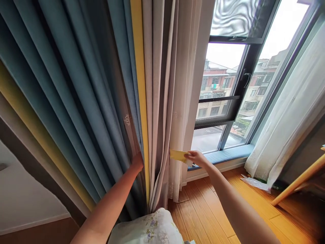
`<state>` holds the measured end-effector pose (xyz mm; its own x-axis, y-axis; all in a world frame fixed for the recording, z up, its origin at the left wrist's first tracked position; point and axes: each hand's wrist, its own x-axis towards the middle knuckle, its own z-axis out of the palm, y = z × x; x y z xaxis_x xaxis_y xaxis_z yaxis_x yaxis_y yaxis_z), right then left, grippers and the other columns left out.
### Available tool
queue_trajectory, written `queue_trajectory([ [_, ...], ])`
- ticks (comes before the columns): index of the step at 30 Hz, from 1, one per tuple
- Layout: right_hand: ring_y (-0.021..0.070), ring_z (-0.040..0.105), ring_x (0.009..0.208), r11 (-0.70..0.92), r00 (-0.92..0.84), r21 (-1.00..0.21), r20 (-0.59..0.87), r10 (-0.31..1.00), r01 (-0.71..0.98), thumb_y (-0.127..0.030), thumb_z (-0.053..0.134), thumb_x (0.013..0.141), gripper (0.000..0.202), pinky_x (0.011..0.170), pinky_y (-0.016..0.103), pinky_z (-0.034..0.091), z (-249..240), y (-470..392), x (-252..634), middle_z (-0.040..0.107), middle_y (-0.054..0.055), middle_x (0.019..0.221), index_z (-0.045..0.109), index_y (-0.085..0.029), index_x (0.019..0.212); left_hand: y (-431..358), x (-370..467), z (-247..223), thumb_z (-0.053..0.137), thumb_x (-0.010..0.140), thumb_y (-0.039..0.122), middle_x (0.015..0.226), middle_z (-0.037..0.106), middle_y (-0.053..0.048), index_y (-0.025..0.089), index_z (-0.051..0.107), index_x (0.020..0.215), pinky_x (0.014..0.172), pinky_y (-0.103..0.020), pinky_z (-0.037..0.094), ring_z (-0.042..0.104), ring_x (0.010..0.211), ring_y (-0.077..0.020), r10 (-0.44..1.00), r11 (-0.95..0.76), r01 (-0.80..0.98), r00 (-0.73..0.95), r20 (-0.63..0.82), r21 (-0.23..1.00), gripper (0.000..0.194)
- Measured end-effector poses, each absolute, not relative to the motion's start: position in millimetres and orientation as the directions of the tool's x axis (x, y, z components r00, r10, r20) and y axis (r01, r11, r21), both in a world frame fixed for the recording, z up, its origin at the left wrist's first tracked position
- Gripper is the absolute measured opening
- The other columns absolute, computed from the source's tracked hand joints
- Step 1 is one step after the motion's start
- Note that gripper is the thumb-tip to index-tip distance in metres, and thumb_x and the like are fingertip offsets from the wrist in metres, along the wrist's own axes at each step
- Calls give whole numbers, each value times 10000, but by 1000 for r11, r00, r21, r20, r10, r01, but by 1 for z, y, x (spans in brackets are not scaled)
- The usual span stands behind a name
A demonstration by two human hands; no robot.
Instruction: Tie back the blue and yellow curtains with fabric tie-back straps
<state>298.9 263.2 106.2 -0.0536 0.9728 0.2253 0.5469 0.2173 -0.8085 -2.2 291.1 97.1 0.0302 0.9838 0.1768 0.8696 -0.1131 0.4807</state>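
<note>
Nearest, at the bottom edge, is a rounded form under a white floral cover (pixel 144 230), its top just below the curtain hem. Both forearms reach out past it, one on either side. The left hand (pixel 138 162) is pushed in among the folds of the blue curtain (pixel 93 115), beside its yellow band (pixel 140 84); the cloth hides the fingers, so I cannot tell whether they are apart or together. The right hand (pixel 197 158) has its fingers pinched together on the right end of a yellow strip (pixel 179 155). The strip stretches roughly level, its left end meeting the edge of the beige panel (pixel 156 101), in front of the sheer curtain (pixel 181 101).

Under the right arm, the wooden floor (pixel 195 206) runs from the curtain hems toward a slanting wooden leg (pixel 296 179) on the right. Near that leg, a clear plastic bag (pixel 255 183) lies slumped at the foot of the white drape (pixel 286 112); its contents are too indistinct to tell. Beyond the right hand, a low ledge with a blue pad (pixel 228 156) borders the floor beneath the dark-framed window (pixel 238 98). Farthest off, buildings (pixel 215 81) show through the glass.
</note>
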Motion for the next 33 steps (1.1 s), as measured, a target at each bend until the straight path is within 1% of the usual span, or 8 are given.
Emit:
queue_trajectory([
  [5, 79, 282, 414, 233, 1, -739, 301, 954, 632, -429, 531, 617, 265, 415, 217, 183, 86, 250, 280, 317, -60, 422, 497, -192, 504, 272, -38, 113, 445, 754, 330, 788, 644, -116, 183, 600, 749, 655, -301, 417, 597, 813, -250, 983, -74, 958, 23, 181, 277, 214],
  [9, 106, 346, 438, 235, 79, -675, 401, 913, 700, -431, 519, 656, 284, 426, 230, 236, 85, 232, 263, 387, -38, 452, 438, -209, 500, 239, -56, 119, 334, 803, 407, 692, 619, -72, 189, 561, 719, 570, -270, 384, 591, 683, -213, 981, -40, 990, 14, 191, 134, 326],
  [15, 152, 492, 525, 288, 84, -641, 484, 871, 711, -372, 477, 745, 278, 516, 261, 366, 87, 192, 239, 595, 18, 723, 490, -238, 988, 185, -57, 118, 358, 817, 306, 728, 610, -6, 194, 464, 1044, 539, -215, 366, 553, 597, -127, 975, -177, 883, 98, 198, 434, 275],
  [21, 132, 567, 656, 614, -512, -394, 341, 788, 683, -277, 392, 818, 244, 619, 229, 402, 108, 162, 212, 636, 7, 823, 575, -259, 979, 161, -36, 127, 340, 781, 151, 1065, 571, -18, 240, 551, 1044, 764, -238, 415, 536, 926, -150, 797, -576, 650, 582, 161, 496, 349],
  [24, 145, 580, 714, 642, -603, -318, 223, 766, 698, -215, 437, 779, 377, 644, 233, 408, 116, 162, 208, 640, 6, 867, 496, -272, 1148, 169, -26, 129, 368, 706, 60, 1153, 526, -27, 231, 476, 1165, 857, -263, 386, 489, 1033, -164, 731, -660, 611, 657, 186, 438, 502],
  [26, 157, 577, 763, 653, -621, -270, 204, 757, 707, -179, 439, 769, 407, 660, 242, 409, 120, 168, 208, 636, 11, 888, 488, -270, 1162, 179, -21, 130, 376, 722, 68, 1077, 565, -29, 223, 524, 1111, 834, -267, 398, 519, 975, -163, 726, -675, 628, 660, 195, 387, 444],
  [29, 156, 560, 779, 678, -630, -218, 254, 734, 702, -191, 434, 797, 267, 680, 253, 409, 125, 180, 211, 623, 16, 848, 596, -258, 998, 194, -16, 136, 412, 776, 160, 920, 592, -30, 228, 620, 943, 757, -282, 413, 545, 846, -167, 729, -684, 691, 638, 249, 234, 275],
  [33, 165, 515, 849, 742, -656, -153, 376, 654, 652, -258, 528, 773, 134, 752, 280, 404, 131, 192, 214, 559, 46, 882, 651, -240, 821, 208, -12, 143, 489, 770, 249, 920, 590, -39, 227, 651, 847, 824, -334, 364, 498, 929, -212, 678, -690, 724, 647, 348, -1, 181],
])
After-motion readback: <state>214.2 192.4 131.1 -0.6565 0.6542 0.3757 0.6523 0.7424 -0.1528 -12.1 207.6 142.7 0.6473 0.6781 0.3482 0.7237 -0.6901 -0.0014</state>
